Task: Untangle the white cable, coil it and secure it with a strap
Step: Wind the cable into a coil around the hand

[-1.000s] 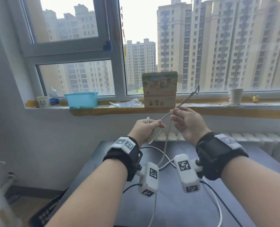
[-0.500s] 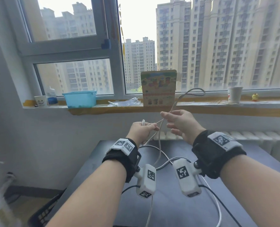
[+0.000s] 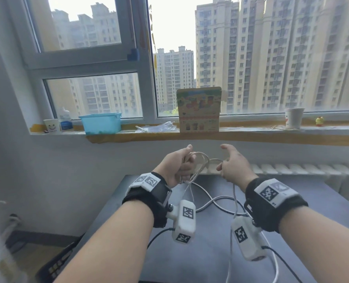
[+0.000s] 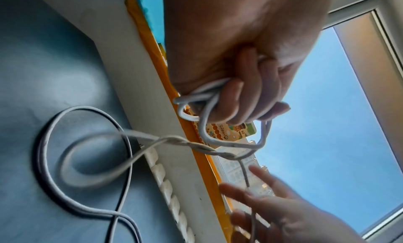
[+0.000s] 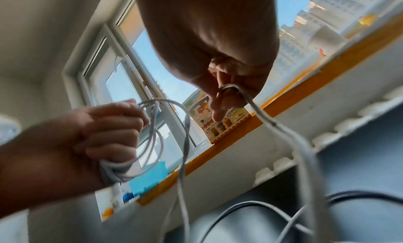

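The white cable (image 3: 200,158) is gathered into a few loops in my left hand (image 3: 178,166), which grips them in a fist above the far edge of the dark table (image 3: 190,256). In the left wrist view the fingers (image 4: 240,98) curl round the bundled strands. My right hand (image 3: 231,167) is just to the right, thumb lifted away, with the cable hooked over a curled finger (image 5: 224,95). From there the cable (image 5: 290,140) drops to the table, where its slack (image 3: 218,203) lies in crossing curves. No strap is in view.
The windowsill behind holds a blue bin (image 3: 101,122), a colourful box (image 3: 199,109), paper cups (image 3: 294,117) and a small yellow toy (image 3: 319,121). A white radiator (image 3: 292,168) runs under it. Black cords (image 3: 159,233) trail from the wrist cameras. A dark basket (image 3: 55,264) sits on the floor at the left.
My right hand has come down from sill height and swung the cable over towards my left hand, adding a loop there. Its thumb has lifted off the cable. Both hands sit lower.
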`<action>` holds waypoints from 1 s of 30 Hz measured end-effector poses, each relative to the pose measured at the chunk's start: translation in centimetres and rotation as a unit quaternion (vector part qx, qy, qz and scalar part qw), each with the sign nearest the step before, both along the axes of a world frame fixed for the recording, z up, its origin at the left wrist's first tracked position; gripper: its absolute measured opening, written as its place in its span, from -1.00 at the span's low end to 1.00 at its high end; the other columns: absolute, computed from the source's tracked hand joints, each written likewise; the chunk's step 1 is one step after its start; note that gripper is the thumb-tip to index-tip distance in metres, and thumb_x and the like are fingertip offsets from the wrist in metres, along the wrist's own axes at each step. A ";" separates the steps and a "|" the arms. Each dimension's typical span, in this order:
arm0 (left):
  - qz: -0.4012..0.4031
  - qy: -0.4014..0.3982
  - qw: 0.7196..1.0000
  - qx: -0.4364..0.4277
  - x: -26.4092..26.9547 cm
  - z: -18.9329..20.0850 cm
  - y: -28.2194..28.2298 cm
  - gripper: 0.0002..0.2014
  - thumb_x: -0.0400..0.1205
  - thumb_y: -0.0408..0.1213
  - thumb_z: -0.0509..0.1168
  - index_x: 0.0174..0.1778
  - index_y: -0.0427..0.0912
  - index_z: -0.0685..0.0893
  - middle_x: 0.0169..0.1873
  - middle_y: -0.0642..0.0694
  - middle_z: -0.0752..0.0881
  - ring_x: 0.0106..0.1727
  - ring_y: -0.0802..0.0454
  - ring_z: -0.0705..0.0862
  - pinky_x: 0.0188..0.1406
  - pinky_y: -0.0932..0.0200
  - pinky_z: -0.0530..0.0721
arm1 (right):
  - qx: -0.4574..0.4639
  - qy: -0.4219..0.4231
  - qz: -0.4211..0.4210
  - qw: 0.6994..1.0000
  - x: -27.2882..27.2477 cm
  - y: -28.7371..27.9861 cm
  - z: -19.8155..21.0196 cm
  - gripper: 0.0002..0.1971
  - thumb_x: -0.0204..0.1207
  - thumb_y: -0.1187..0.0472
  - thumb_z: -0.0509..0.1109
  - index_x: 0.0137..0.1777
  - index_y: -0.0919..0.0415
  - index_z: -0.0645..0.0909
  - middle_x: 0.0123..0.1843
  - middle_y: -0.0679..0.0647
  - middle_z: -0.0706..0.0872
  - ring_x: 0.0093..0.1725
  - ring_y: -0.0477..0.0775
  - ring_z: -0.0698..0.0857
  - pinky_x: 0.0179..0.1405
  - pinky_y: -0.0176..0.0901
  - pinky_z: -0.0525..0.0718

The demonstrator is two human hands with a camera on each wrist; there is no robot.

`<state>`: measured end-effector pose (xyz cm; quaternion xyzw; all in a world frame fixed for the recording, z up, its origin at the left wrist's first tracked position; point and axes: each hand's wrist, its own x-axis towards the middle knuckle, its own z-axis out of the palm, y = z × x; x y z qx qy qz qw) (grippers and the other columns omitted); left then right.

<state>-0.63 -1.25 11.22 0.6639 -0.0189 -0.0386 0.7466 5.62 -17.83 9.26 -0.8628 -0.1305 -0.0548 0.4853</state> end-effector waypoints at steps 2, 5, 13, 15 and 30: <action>-0.017 0.016 1.000 -0.015 0.0 -0.1 0.1 -0.52 0.76 0.03 -0.12 -0.41 -0.12 0.36 -0.78 0.10 0.22 -0.77 0.19 0.13 -0.66 0.26 0.04 | -0.079 -0.094 0.053 0.991 -0.3 0.0 0.0 -0.32 0.46 0.39 0.24 0.55 -0.15 0.33 0.12 0.01 0.64 0.05 0.03 0.62 0.18 -0.05 0.61; -0.053 0.037 0.997 -0.037 0.1 -0.2 -0.1 -0.46 0.74 0.11 -0.20 -0.43 -0.15 0.33 -0.79 0.07 0.24 -0.79 0.18 0.16 -0.71 0.31 0.13 | -0.087 -0.169 0.140 0.972 -1.1 0.5 0.4 -0.45 0.43 0.33 0.34 0.40 -0.12 0.55 0.23 -0.10 0.63 0.18 -0.04 0.62 0.31 -0.09 0.57; -0.084 0.033 0.994 -0.063 0.4 -0.4 0.5 -0.45 0.75 0.02 -0.21 -0.48 -0.15 0.37 -0.79 0.06 0.24 -0.80 0.18 0.16 -0.70 0.37 0.14 | 0.086 -0.023 0.238 0.967 -1.8 0.7 0.9 -0.68 0.35 0.30 0.30 0.05 0.04 0.75 -0.05 0.00 0.82 -0.08 -0.11 0.70 0.02 -0.33 0.65; -0.119 0.039 0.988 -0.085 0.4 -0.6 0.6 -0.42 0.74 0.00 -0.19 -0.54 -0.14 0.43 -0.81 0.07 0.25 -0.81 0.19 0.18 -0.68 0.33 0.09 | 0.086 -0.012 0.260 0.962 -1.5 0.8 0.6 -0.64 0.52 0.48 0.30 0.21 0.14 0.70 -0.02 0.05 0.79 -0.11 -0.03 0.69 -0.06 -0.39 0.66; -0.284 0.078 0.956 -0.018 -0.4 0.0 -0.7 -0.41 0.60 0.05 -0.09 -0.47 -0.28 0.63 -0.67 -0.06 0.46 -0.68 0.05 0.39 -0.47 0.18 0.38 | 0.055 -0.076 0.212 0.973 -1.6 1.0 0.4 -0.66 0.33 0.55 0.25 -0.41 0.13 0.70 -0.41 0.04 0.69 -0.33 -0.09 0.58 -0.23 -0.18 0.59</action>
